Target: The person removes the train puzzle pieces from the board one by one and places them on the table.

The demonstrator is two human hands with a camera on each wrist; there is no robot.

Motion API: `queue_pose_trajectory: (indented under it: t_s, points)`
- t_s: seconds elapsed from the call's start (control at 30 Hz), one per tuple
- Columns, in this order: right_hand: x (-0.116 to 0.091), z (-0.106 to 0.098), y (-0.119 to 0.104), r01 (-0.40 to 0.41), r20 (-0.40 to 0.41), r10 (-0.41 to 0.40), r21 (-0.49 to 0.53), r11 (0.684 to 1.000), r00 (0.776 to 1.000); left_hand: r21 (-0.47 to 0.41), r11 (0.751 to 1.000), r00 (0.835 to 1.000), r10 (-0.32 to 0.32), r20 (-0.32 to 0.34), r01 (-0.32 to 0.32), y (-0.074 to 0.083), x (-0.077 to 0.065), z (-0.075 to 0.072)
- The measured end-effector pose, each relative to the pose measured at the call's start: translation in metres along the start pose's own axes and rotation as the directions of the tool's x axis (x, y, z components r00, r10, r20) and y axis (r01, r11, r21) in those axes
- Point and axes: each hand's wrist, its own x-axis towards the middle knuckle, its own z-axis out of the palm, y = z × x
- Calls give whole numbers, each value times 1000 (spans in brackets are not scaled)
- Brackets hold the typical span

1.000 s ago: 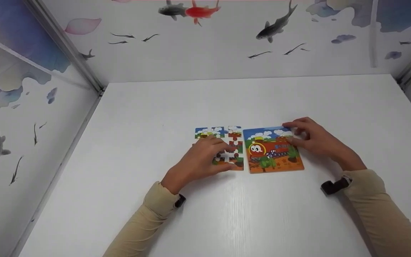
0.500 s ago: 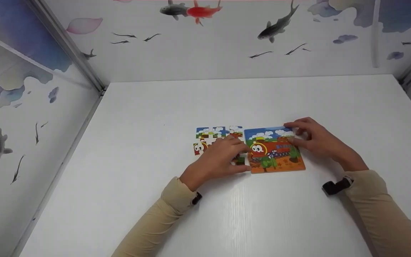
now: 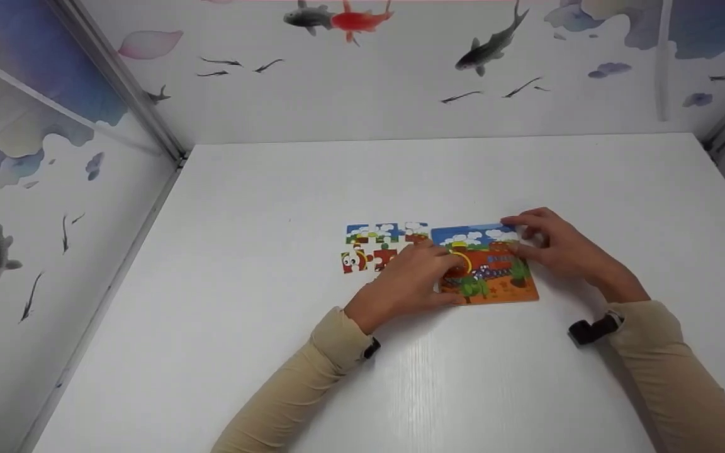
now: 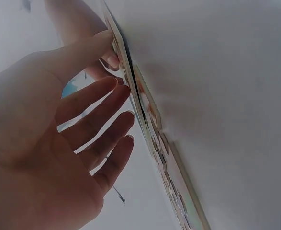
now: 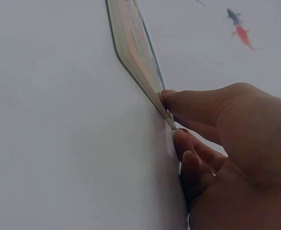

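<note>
A square board [image 3: 494,274] with a smiling red train picture lies on the white table. My left hand [image 3: 403,283] reaches over its left part, hiding the train's face; in the left wrist view the loosely extended fingers [image 4: 118,124] and thumb come down at the board's surface. At the upper right corner my right hand [image 3: 551,245] pinches the board, its thumb on the picture and its fingers at the edge in the right wrist view. Just left of the board lie jigsaw pieces [image 3: 354,261] with the same train picture, set out with small gaps; the left hand covers the lower right ones.
The white tabletop [image 3: 274,201] is bounded by a back wall [image 3: 387,94] and a left wall [image 3: 22,251] printed with fish and leaves. Each wrist wears a black strap, with a dark block at the right one [image 3: 583,331].
My left hand has moved right, from over the jigsaw pieces onto the left part of the board, uncovering pieces behind it. The right hand keeps its place at the board's corner.
</note>
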Motion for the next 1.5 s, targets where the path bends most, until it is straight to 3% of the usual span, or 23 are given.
queue_pose_trajectory:
  t_s: [0.23, 0.87, 1.2, 1.5]
  points:
    - [0, 0, -2, 2, 5, -2, -3, 1000, 1000, -23, 999, 999, -39, -1, 39, 5, 1, 2]
    - [1, 0, -2, -2, 17, 2, -10, 1000, 1000, -153, 988, 999, -38, 2, 38, 4, 1, 3]
    - [0, 0, -2, -4, 14, 4, -3, 1000, 1000, -165, 981, 995, -96, 20, 98, 6, 1, 1]
    - [0, -1, -1, -4, 8, 4, -4, 1000, 1000, -144, 989, 999, -37, -22, 34, 5, 1, 2]
